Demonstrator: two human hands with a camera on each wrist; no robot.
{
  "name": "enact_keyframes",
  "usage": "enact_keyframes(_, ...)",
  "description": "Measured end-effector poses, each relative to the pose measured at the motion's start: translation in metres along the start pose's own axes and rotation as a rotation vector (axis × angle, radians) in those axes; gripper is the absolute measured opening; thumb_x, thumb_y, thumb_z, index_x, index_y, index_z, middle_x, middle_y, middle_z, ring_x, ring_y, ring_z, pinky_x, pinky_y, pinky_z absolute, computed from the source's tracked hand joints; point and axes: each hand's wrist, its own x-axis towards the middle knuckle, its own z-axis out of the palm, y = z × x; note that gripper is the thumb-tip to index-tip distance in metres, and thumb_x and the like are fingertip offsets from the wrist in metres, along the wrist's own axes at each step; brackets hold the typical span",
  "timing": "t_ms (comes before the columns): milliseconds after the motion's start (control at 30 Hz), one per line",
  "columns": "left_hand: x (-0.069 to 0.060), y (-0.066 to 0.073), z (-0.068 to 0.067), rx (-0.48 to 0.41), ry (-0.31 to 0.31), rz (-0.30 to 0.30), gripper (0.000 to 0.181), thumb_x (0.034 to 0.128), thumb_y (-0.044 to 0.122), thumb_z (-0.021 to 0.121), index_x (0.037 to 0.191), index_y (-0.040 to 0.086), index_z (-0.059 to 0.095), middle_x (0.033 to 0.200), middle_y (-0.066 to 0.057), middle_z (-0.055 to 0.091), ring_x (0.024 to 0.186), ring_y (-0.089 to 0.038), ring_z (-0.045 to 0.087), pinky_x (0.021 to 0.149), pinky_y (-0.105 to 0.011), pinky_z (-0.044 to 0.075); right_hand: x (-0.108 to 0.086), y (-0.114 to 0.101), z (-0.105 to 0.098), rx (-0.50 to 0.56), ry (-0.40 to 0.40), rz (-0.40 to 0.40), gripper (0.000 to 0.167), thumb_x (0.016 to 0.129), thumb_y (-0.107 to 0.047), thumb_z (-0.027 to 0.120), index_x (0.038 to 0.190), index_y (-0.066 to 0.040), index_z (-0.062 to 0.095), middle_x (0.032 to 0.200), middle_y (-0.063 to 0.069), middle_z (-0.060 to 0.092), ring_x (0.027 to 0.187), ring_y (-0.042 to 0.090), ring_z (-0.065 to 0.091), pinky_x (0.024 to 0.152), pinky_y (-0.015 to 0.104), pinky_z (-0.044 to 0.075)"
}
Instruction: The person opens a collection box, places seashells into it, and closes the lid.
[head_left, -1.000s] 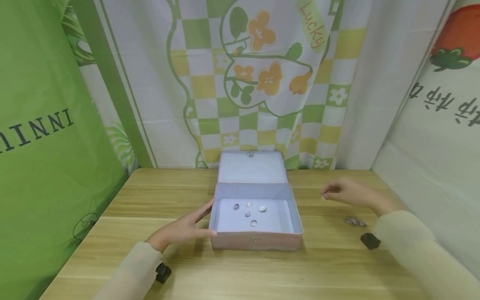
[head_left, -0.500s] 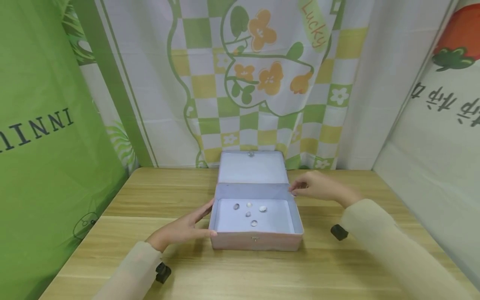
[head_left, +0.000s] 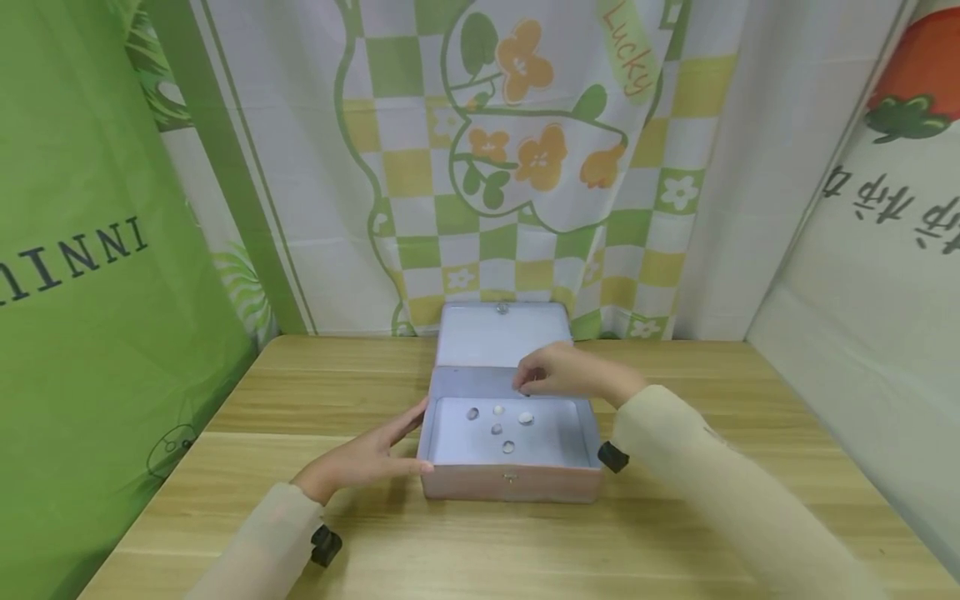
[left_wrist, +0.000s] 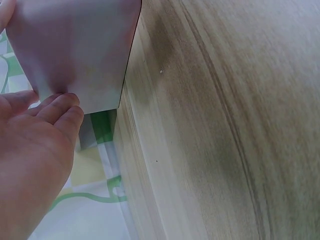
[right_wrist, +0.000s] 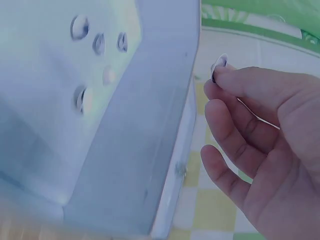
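A pink metal box (head_left: 512, 483) with a pale inside stands on the table, its lid (head_left: 502, 333) tipped back. Several small seashells lie scattered on its floor, among them a white shell (head_left: 526, 417) and a darker shell (head_left: 472, 412). My right hand (head_left: 562, 371) is over the back part of the box, pinching a small white-and-dark seashell (right_wrist: 218, 66) between thumb and index finger. Its other fingers are loosely bent. Against the box's left side rest the fairly straight fingers of my left hand (head_left: 367, 458), with the thumb at the front left corner.
The wooden table (head_left: 480, 550) extends around the box. A patterned curtain (head_left: 540, 250) hangs behind it, with a green cloth (head_left: 112, 333) on the left. The right sleeve (head_left: 697, 450) crosses the table's right side.
My right hand has moved left from the table's right side to over the box, carrying the seashell. Several shells on the table at right are now covered by the sleeve. The left hand stays put.
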Motion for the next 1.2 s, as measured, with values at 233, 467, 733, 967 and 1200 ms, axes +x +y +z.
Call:
enact_keyframes(233,0.0,0.002,-0.001,0.001,-0.004,0.007,0.101,0.0937,0.033,0.073,0.163,0.018,0.001,0.167,-0.009,0.004,0.15,-0.028,0.014,0.118,-0.053,0.016,0.025,-0.009,0.013,0.006,-0.035,-0.01,0.01,0.096,-0.008,0.067,0.096,-0.014,0.075,0.089,-0.008,0.07,0.083,0.005,0.062,0.079,0.025,0.053)
enact_keyframes(467,-0.001,0.005,-0.001,-0.013,-0.002,0.024,0.1,0.0936,0.031,0.073,0.163,0.019,0.002,0.167,-0.009,0.007,0.15,-0.029,0.016,0.118,-0.054,0.017,0.042,-0.012,0.023,0.015,-0.08,0.013,0.01,0.097,-0.01,0.068,0.098,-0.015,0.075,0.09,-0.008,0.07,0.084,0.005,0.062,0.079,0.025,0.053)
enact_keyframes(733,-0.001,0.007,-0.001,-0.005,0.0,0.036,0.1,0.0936,0.031,0.073,0.162,0.02,0.002,0.167,-0.011,0.009,0.15,-0.03,0.017,0.118,-0.053,0.018,0.054,-0.015,0.031,0.012,-0.126,0.038,0.009,0.097,-0.011,0.068,0.097,-0.017,0.075,0.089,-0.01,0.069,0.082,0.005,0.061,0.078,0.023,0.053)
enact_keyframes(967,0.0,0.006,-0.001,-0.011,-0.006,0.046,0.099,0.094,0.03,0.073,0.162,0.02,0.002,0.167,-0.011,0.007,0.15,-0.033,0.016,0.118,-0.054,0.018,0.058,-0.019,0.033,0.016,-0.138,0.041,0.009,0.097,-0.011,0.068,0.102,-0.009,0.075,0.088,-0.009,0.069,0.081,0.006,0.061,0.077,0.025,0.053)
enact_keyframes(1200,0.0,0.004,-0.001,-0.01,-0.008,0.054,0.1,0.0938,0.029,0.073,0.163,0.016,0.002,0.167,-0.011,0.007,0.15,-0.032,0.016,0.118,-0.054,0.018,0.061,-0.019,0.035,0.005,-0.15,0.051,0.009,0.097,-0.012,0.068,0.103,-0.009,0.075,0.09,-0.008,0.069,0.083,0.008,0.062,0.078,0.027,0.053)
